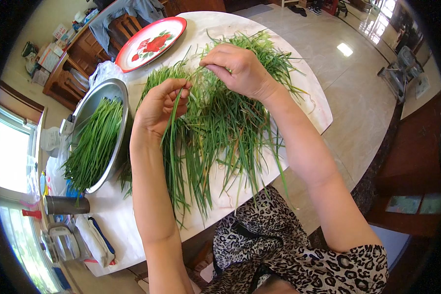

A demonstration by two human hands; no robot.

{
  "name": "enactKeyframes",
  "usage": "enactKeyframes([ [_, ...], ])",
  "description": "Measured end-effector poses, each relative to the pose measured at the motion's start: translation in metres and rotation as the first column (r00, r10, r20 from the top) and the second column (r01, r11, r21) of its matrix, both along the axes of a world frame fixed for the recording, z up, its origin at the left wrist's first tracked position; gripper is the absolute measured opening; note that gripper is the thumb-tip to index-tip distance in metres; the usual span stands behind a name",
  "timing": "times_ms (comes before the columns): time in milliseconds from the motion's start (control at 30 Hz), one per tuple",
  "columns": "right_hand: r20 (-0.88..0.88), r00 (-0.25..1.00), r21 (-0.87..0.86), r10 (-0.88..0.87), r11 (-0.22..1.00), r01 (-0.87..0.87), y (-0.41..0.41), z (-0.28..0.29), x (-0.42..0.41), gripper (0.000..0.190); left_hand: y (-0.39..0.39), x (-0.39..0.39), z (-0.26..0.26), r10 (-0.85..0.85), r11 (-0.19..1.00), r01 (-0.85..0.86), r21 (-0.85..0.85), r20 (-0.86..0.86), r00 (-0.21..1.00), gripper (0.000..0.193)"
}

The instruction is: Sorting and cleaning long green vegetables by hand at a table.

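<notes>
A few long green Chinese chive stalks point(175, 110) are pinched in my left hand point(161, 104), their leaves hanging down past the palm. The fingers of my right hand point(237, 70) close on the pale end of the same stalks, a short way to the right. Both hands are above a large loose heap of chives point(224, 121), some with yellowed or brown leaves. Left of my left forearm, a metal basin point(124, 110) holds a bundle of chives point(97, 143) lying in one direction.
The chive heap spreads over a pale marble-look table point(312, 106), leaves hanging over its near edge. At the back lies a red-rimmed floral enamel tray point(150, 44). A dark cylinder point(67, 204), folded cloth point(95, 240) and clear container point(64, 242) stand on the left.
</notes>
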State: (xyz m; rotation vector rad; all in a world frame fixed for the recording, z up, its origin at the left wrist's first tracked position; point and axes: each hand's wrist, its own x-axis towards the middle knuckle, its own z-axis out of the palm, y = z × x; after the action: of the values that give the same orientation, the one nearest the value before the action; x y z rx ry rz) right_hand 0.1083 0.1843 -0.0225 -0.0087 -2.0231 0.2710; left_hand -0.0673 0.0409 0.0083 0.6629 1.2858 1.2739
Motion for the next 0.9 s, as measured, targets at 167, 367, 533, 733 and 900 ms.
enactKeyframes([
  [167, -0.02, 0.997, -0.602, -0.07, 0.797, 0.044, -0.021, -0.001, -0.009, 0.01, -0.001, 0.009, 0.0, -0.068, 0.997, 0.07, 0.033, -0.035, 0.997, 0.015],
  [367, 0.07, 0.997, -0.887, 0.024, 0.459, 0.051, 0.002, 0.002, 0.002, 0.017, -0.001, 0.014, 0.009, 0.11, 0.974, -0.099, 0.204, -0.046, 0.993, 0.013],
  [533, 0.101, 0.987, -0.839, 0.129, 0.544, 0.015, -0.008, -0.001, 0.001, 0.024, 0.0, 0.011, 0.012, 0.39, 0.877, -0.357, 0.323, -0.043, 0.92, 0.015],
  [733, -0.004, 0.686, -0.998, 0.727, 0.044, -0.052, -0.015, 0.024, 0.012, 0.029, 0.0, 0.004, 0.011, 0.581, 0.736, -0.52, 0.433, -0.009, 0.814, 0.016],
  [900, 0.256, 0.728, -0.894, 0.636, 0.443, -0.073, -0.017, 0.019, 0.011, 0.022, -0.005, -0.011, 0.021, 0.82, 0.374, -0.709, 0.597, 0.144, 0.554, 0.015],
])
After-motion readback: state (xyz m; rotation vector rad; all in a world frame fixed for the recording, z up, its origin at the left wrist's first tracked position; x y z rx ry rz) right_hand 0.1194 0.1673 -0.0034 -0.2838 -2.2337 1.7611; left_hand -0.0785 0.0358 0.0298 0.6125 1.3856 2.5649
